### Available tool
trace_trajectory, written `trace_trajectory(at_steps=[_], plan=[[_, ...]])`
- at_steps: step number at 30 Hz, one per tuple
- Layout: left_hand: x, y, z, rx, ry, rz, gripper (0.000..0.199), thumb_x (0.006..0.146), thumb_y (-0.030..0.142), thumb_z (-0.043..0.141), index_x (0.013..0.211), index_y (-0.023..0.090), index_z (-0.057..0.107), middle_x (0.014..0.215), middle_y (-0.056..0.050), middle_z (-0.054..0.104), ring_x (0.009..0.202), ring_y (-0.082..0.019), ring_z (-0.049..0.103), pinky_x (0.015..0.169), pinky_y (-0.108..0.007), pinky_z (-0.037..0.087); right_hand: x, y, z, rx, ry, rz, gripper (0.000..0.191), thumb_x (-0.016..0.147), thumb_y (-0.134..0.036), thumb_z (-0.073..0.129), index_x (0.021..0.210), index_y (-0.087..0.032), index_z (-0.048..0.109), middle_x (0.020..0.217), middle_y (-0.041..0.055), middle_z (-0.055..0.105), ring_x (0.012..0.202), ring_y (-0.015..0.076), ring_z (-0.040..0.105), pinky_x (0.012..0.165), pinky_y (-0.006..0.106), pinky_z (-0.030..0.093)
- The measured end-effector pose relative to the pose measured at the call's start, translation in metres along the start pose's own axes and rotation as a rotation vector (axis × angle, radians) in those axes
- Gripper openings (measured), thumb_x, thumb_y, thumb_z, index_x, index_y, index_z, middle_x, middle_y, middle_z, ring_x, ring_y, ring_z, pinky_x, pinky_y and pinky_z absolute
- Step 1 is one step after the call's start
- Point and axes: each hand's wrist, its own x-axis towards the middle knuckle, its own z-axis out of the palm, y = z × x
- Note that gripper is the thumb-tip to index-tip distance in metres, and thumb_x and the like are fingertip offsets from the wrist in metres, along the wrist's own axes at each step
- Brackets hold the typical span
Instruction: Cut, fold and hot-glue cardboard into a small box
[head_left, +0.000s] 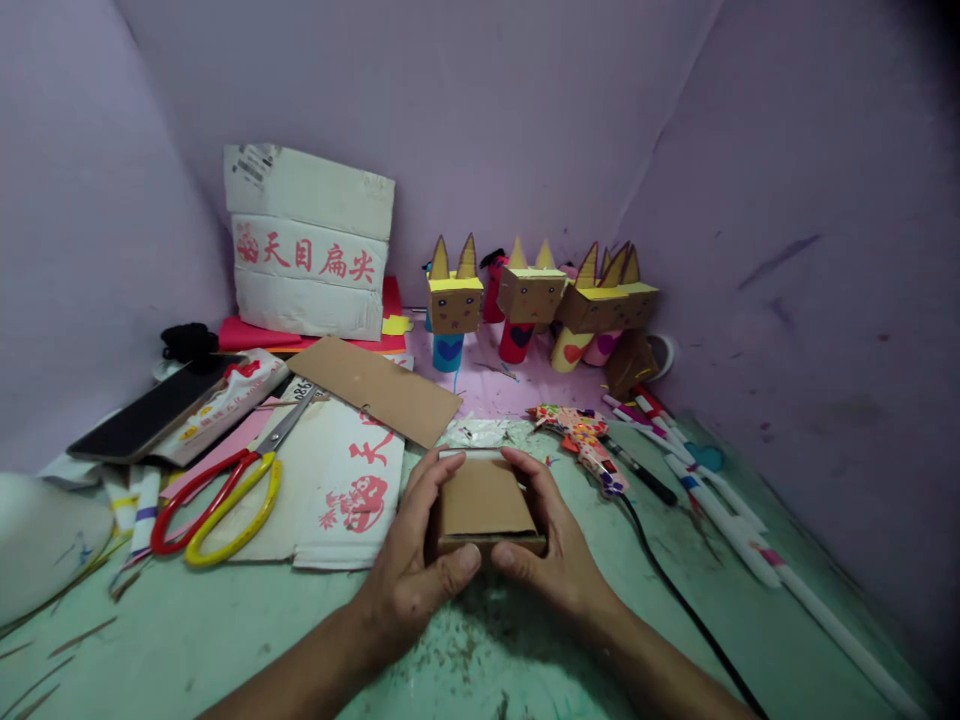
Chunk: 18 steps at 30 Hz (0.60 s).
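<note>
Bare worktop (420,690) leaves passage at the frame's bottom centre; scissors (268,461) obstruct the left, while the glue gun (589,437) and its black cord (676,597) obstruct the right.

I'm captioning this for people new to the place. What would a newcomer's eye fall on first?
Probably the small cardboard box low in the centre, held between the left hand and the right hand. Behind it, the row of box-headed figures with pointed ears stands out. Then come the scissors with red and yellow handles on the left, and the brightly patterned glue gun on the right.
</note>
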Motion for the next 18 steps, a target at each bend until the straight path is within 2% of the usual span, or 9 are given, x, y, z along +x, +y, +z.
trace_trajectory(at_steps=[5, 10, 13, 18], plan=[[0.003, 0.002, 0.002, 0.006, 0.002, 0.009, 0.064, 0.077, 0.047, 0.064, 0.133, 0.027, 0.040, 0.152, -0.007, 0.019, 0.139, -0.036, 0.021, 0.113, -0.051, 0.018, 0.003, -0.002, 0.002, -0.018, 0.008, 0.022, 0.080, 0.061, -0.067, 0.071, 0.124, -0.026, 0.042, 0.129, 0.0095, 0.046, 0.113, 0.0303, 0.050, 0.092, 0.039, 0.042], [0.013, 0.008, 0.009, 0.006, 0.054, 0.042, 0.058, 0.077, 0.045, 0.064, 0.125, 0.019, 0.047, 0.141, -0.013, 0.036, 0.130, -0.036, 0.039, 0.108, -0.047, 0.029, 0.009, -0.006, 0.003, 0.018, 0.128, 0.055, 0.076, 0.051, -0.067, 0.077, 0.108, -0.024, 0.052, 0.104, 0.0052, 0.059, 0.096, 0.0257, 0.056, 0.082, 0.034, 0.046], [0.018, 0.009, 0.012, 0.026, 0.101, 0.048, 0.056, 0.073, 0.044, 0.067, 0.118, 0.015, 0.052, 0.137, -0.017, 0.040, 0.125, -0.037, 0.045, 0.105, -0.047, 0.033, 0.010, -0.007, 0.002, 0.040, 0.183, 0.061, 0.071, 0.051, -0.063, 0.079, 0.105, -0.023, 0.056, 0.099, 0.0038, 0.062, 0.090, 0.0242, 0.058, 0.078, 0.033, 0.046], [0.017, 0.012, 0.010, 0.044, 0.088, 0.114, 0.067, 0.065, 0.048, 0.073, 0.121, 0.014, 0.055, 0.146, -0.018, 0.032, 0.135, -0.039, 0.031, 0.112, -0.048, 0.022, 0.006, -0.008, -0.001, 0.219, 0.201, 0.064, 0.063, 0.054, -0.049, 0.083, 0.106, -0.023, 0.059, 0.096, 0.0031, 0.065, 0.084, 0.0234, 0.062, 0.070, 0.031, 0.047]])
